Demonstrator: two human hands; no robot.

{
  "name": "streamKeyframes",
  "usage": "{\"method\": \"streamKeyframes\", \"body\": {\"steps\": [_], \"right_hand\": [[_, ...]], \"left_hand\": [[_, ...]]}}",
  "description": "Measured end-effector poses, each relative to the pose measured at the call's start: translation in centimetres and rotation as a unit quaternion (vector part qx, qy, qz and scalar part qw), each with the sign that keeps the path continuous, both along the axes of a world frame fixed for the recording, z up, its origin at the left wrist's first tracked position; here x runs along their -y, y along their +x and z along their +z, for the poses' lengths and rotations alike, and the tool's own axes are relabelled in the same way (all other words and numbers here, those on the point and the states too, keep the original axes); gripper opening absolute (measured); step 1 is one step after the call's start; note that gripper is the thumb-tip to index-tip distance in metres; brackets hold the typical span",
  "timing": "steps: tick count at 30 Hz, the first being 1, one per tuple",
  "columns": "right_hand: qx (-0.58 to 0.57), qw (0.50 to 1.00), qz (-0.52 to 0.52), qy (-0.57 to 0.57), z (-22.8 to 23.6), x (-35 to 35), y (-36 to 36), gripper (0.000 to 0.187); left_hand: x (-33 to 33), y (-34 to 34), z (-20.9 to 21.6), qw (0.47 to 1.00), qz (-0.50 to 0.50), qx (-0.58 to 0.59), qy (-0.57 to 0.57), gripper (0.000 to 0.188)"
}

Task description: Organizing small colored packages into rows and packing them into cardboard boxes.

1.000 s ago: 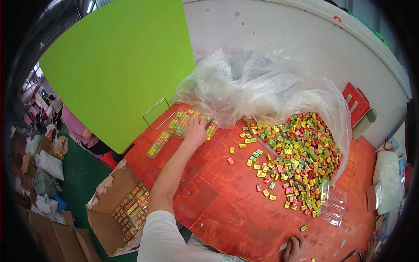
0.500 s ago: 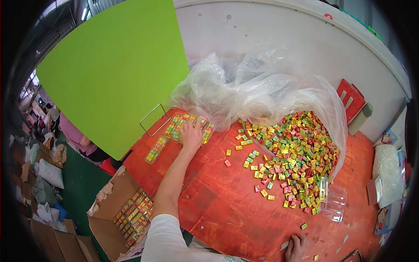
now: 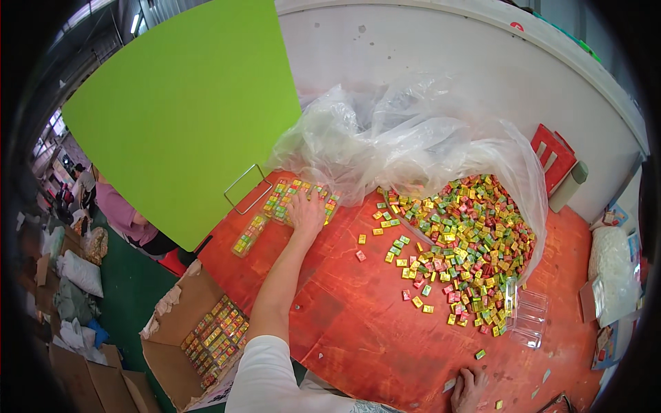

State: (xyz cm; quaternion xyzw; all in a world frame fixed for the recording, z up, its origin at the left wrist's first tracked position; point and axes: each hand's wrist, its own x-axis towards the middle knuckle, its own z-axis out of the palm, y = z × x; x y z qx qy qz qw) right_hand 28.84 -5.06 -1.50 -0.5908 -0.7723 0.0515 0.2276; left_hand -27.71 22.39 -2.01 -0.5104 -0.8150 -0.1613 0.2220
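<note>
Clear plastic trays of colourful wrapped candies (image 3: 292,199), upper centre: left hand (image 3: 306,212) flat, fingers spread, pinning them steady. Right hand (image 3: 470,387), bottom edge, empty, resting on orange table (image 3: 358,330).

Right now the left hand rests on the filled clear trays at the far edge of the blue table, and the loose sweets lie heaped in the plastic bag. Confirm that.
Not quite: the table is orange-red, not blue, as the head view shows. The left hand does rest on the filled clear trays, with the loose sweets heaped in the plastic bag.
</note>
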Motion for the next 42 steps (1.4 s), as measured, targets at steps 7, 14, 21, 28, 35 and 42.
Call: {"method": "streamKeyframes", "body": {"steps": [7, 14, 21, 28, 35, 42], "right_hand": [[0.003, 1.000, 0.005, 0.020, -0.8, 0.2, 0.5, 0.025], [0.014, 1.000, 0.007, 0.026, -0.6, 0.2, 0.5, 0.025], [0.005, 1.000, 0.004, -0.001, -0.1, 0.1, 0.3, 0.024], [0.015, 1.000, 0.003, -0.021, 0.3, 0.3, 0.2, 0.021], [0.020, 0.997, -0.014, -0.073, 1.9, 0.3, -0.1, 0.024], [0.040, 0.996, -0.023, -0.075, 1.2, 0.6, 0.2, 0.025]], "left_hand": [[0.2, -0.8, -0.8, 0.999, -0.027, 0.019, 0.035, 0.035], [1.2, -1.9, -0.4, 0.997, -0.048, 0.017, 0.051, 0.039], [3.2, -6.4, 0.3, 0.995, -0.065, 0.000, 0.080, 0.038], [2.7, -9.4, 1.5, 0.998, -0.013, -0.017, 0.062, 0.032], [3.3, -12.4, 1.0, 0.997, 0.042, 0.024, 0.059, 0.027], [1.9, -12.0, 0.6, 0.998, 0.037, 0.048, -0.001, 0.028]]}}
